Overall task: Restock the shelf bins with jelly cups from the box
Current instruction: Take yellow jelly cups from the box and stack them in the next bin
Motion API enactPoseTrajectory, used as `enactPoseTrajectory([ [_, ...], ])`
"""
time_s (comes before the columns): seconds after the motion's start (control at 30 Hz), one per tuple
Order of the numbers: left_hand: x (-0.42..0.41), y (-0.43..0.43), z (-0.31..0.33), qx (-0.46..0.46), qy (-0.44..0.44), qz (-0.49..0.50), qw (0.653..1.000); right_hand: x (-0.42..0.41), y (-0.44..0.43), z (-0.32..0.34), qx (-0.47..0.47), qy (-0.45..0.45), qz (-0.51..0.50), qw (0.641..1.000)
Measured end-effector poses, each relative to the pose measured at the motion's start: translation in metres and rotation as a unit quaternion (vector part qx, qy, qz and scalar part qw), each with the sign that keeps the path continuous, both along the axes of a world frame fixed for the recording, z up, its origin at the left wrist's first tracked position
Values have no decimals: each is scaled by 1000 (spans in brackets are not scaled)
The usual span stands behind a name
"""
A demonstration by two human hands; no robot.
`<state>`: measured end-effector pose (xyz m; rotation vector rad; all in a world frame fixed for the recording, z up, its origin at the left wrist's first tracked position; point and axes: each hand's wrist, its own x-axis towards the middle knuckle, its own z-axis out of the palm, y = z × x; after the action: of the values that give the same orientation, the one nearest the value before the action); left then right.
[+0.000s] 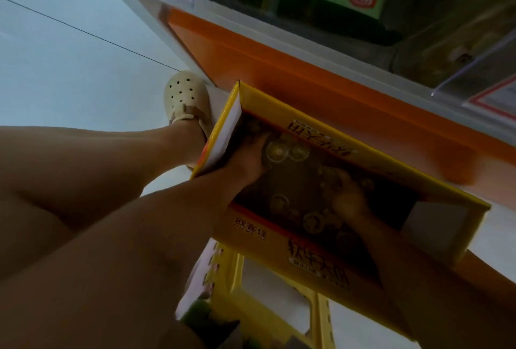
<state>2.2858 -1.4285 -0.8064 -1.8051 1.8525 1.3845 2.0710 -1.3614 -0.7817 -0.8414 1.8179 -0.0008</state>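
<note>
Looks like loose jelly cups (287,151) at bottom of yellow box (279,242) on stool (234,287), beside orange shelf base (307,69). Probably light, slick, dentable: best pinched at rims. Can't tell grip of left hand (250,160) or right hand (349,200), both down among cups.

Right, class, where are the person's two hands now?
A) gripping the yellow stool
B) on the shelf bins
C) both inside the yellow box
C: the left hand and the right hand both reach down into the yellow box, among the jelly cups.
</note>
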Motion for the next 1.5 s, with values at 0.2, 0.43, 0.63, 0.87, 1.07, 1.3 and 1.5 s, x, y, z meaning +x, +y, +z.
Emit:
enactPoseTrajectory([
  [0.2, -33, 2, -33, -8, -64, -25, 998, -24, 24, 14, 25, -56, -116, 991],
  [0.43, -45, 19, -35, -35, -28, -136, 990, -26, 37, 25, 58, -75, -148, 984],
  [0.63, -62, 32, -34, -26, -37, -199, 979, -27, 46, 29, 72, -84, -190, 976],
  [0.87, -58, 32, -39, 17, 22, -101, 995, -37, 39, 24, 58, -86, -193, 976],
  [1.07, -42, 5, -4, 241, 178, 126, 946, -44, 35, 27, 79, -134, -255, 954],
  [1.3, -32, 7, 73, 469, 315, 205, 799, -22, 37, 64, 52, -237, -219, 945],
  [1.5, -29, 27, 132, 454, 338, 283, 774, 10, 54, 108, -171, -147, -81, 971],
])
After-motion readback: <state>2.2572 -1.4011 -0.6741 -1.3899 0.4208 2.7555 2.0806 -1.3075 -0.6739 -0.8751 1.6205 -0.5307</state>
